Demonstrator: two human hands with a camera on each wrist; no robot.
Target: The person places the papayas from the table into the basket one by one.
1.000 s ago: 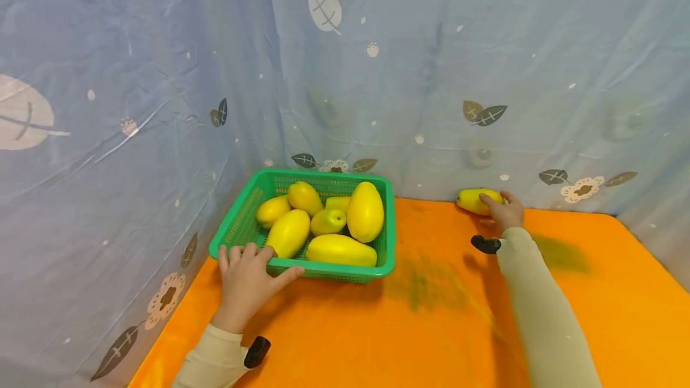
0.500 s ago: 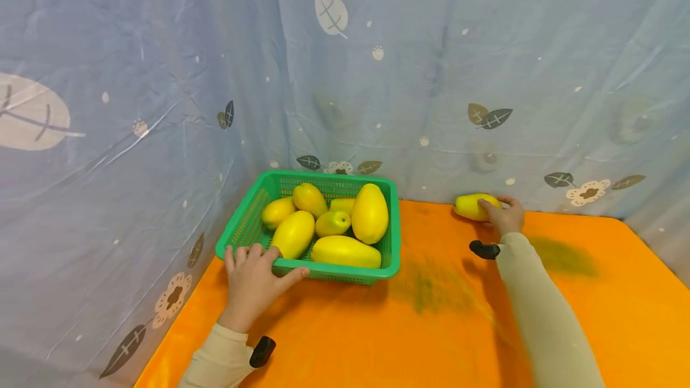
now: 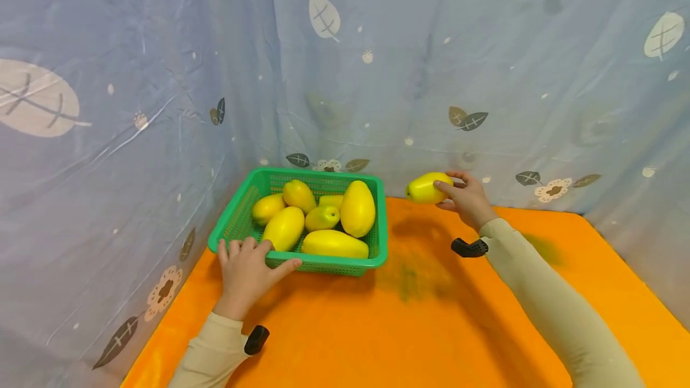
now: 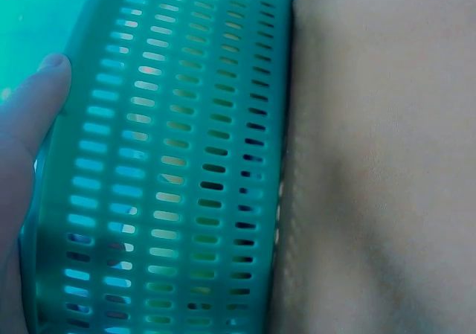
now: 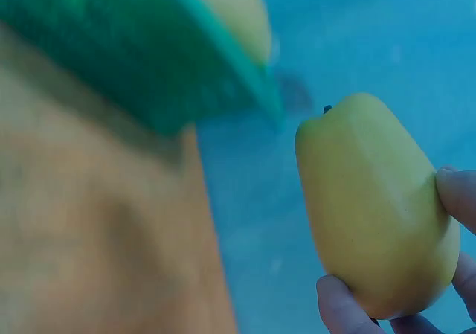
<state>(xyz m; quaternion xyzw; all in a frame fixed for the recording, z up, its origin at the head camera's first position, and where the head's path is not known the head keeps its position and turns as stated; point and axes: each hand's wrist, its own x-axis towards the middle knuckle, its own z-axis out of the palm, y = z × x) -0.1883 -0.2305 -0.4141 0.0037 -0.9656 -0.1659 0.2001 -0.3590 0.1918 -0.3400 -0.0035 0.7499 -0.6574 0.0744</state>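
Note:
My right hand [image 3: 468,197] pinches a yellow papaya [image 3: 427,188] between thumb and fingers. The fruit is raised above the table, right of the green plastic basket [image 3: 380,220]; up close in the right wrist view, the papaya [image 5: 375,207] shows a small dark stem. At the basket's near left corner, my left hand [image 3: 244,274] holds the rim, fingers hooked over it and thumb spread along the front. Its thumb [image 4: 41,100] lies against the rim in the left wrist view. Several yellow papayas lie inside, among them a long one [image 3: 335,244] at the front and an upright-lying one [image 3: 358,208].
An orange cloth [image 3: 415,328] with greenish stains covers the table. Blue patterned curtains [image 3: 388,88] hang close behind the basket and along its left side. The table's right edge slopes down beside another stretch of curtain.
My right hand has lifted the papaya off the table by the back curtain and carried it left toward the basket. My left hand stays on the rim; the head view has shifted slightly.

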